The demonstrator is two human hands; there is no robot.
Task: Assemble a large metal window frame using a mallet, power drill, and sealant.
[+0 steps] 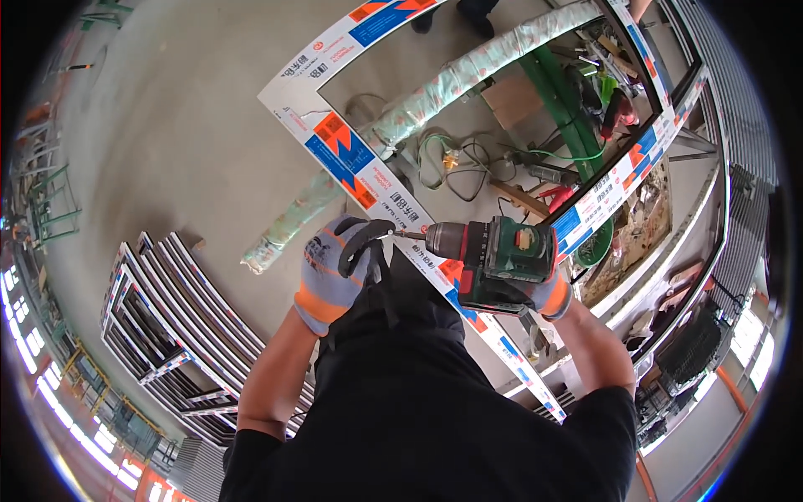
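Observation:
A green and black cordless drill [449, 240] lies across in front of my body, its bit pointing left. My right hand [548, 294], in a grey and orange glove, is wrapped round its grip, partly hidden by the drill body. My left hand [339, 258], gloved grey and orange with dark fingertips, is closed at the tip of the bit. Something small and pale shows at those fingertips, too small to name. Just beneath both hands runs a white window frame [301, 92] with orange and blue protective film.
A green-wrapped bar [468, 71] passes under the frame. Cables [456, 167] and a green beam [573, 125] lie within the frame's opening. Several frames [180, 284] are stacked at the left. A person's dark shoes [477, 21] stand at the far side. A green bucket [595, 244] sits at the right.

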